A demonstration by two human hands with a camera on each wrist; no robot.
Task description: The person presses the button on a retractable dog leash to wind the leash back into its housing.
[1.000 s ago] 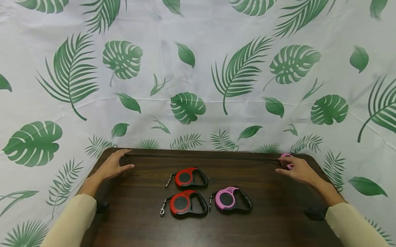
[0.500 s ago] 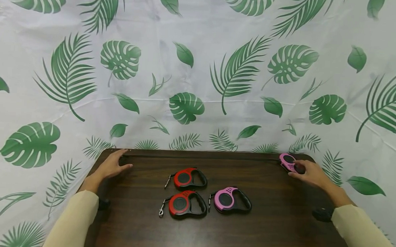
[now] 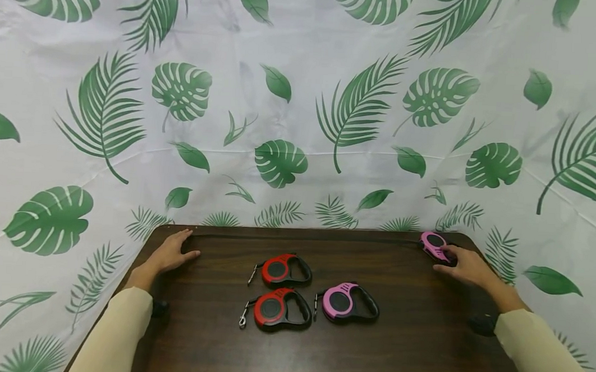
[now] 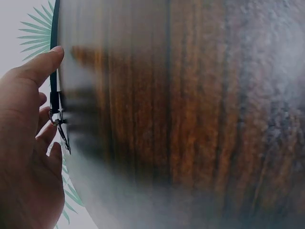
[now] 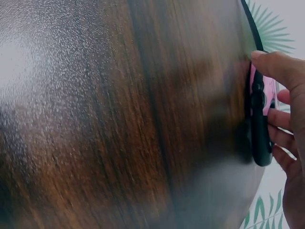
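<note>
My right hand holds a pink and black retractable dog leash at the table's far right corner. In the right wrist view, my thumb lies by its pink casing and the other fingertips meet its black handle. A thin black strap runs straight from this leash along the back edge to my left hand. The left fingers are spread and loosely bent beside the strap's metal clip. Nearer the middle lie two red leashes and another pink leash.
The dark wood table has rounded back corners. Behind it, a white curtain with green leaves rises right at the back edge. The red leashes' metal clips point left.
My right hand has shifted right along the far pink leash, uncovering its casing. The left hand stays by the strap's end with little movement. The leashes in the middle stay put.
</note>
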